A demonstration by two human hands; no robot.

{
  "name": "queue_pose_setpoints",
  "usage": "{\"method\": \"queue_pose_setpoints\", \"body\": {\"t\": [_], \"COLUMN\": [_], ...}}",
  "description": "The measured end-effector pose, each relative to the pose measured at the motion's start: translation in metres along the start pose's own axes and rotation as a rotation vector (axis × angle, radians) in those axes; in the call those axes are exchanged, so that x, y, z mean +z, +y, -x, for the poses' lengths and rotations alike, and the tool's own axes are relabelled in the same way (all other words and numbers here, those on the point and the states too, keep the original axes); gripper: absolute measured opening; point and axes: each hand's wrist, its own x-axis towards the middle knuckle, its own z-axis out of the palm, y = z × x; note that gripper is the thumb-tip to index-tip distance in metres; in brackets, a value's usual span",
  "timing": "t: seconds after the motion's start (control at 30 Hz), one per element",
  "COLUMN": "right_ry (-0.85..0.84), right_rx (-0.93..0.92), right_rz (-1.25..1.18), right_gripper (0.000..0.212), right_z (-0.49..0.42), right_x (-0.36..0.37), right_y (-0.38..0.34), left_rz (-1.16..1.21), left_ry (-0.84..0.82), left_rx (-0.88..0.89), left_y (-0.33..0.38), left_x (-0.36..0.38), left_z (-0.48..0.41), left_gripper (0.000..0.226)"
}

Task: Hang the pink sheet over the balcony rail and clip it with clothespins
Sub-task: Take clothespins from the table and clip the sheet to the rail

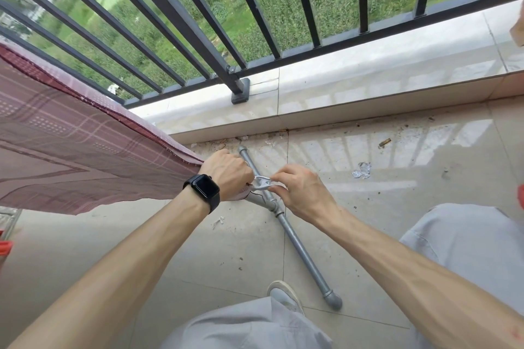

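pink sheet [65, 150] fills the 9 o'clock side, plaid-patterned, stretched from the left edge toward centre, its corner ending at the left hand [228, 171]. the sheet's upper edge lies against the black balcony rail [181, 22] at 10 o'clock. left hand is fisted, fingers curled tight on the sheet corner, black smartwatch [204, 188] on the wrist. right hand [300, 188] sits just right of centre, fingertips pinched together on a white clothespin [263, 182], which spans the gap between both hands and touches the sheet corner; cannot tell whether its jaws bite the fabric. under the hands a grey pipe [297, 246] lies on the tiled floor [368, 150], running from centre down to 5 o'clock. crumpled foil scrap [361, 170] on the floor at 3 o'clock. grey trouser legs at 6 and 4 o'clock, shoe [285, 295] at 6. green field beyond the bars at 12.
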Motion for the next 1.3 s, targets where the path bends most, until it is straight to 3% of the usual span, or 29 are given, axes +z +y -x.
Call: {"method": "queue_pose_setpoints", "body": {"t": [0.53, 0.8, 0.93, 1.03, 1.17, 1.3], "right_ry": [-0.218, -0.281, -0.207, -0.093, 0.017, 0.093], "right_rx": [0.033, 0.161, 0.202, 0.214, 0.201, 0.274], "right_rz": [-0.08, -0.197, -0.18, -0.118, 0.11, 0.306], "right_gripper": [0.032, 0.051, 0.04, 0.028, 0.028, 0.028], "right_z": [-0.022, -0.019, -0.015, -0.018, -0.025, -0.033], "right_x": [0.02, 0.021, 0.009, -0.01, -0.06, -0.137], "right_y": [0.008, 0.027, 0.034, 0.034, 0.025, -0.017], "left_rz": [-0.005, 0.019, 0.127, 0.34, 0.573, 0.765], "left_ry": [0.037, 0.002, 0.009, 0.148, 0.35, 0.444], "left_rx": [0.044, -0.021, -0.091, -0.197, -0.321, -0.288], "left_y": [-0.001, 0.003, 0.009, 0.016, 0.015, 0.005], "left_x": [0.01, 0.001, 0.001, -0.001, -0.017, -0.07], "left_z": [-0.01, -0.01, -0.012, -0.025, -0.056, -0.064], "left_gripper": [0.023, 0.02, 0.015, 0.026, 0.037, 0.043]}}
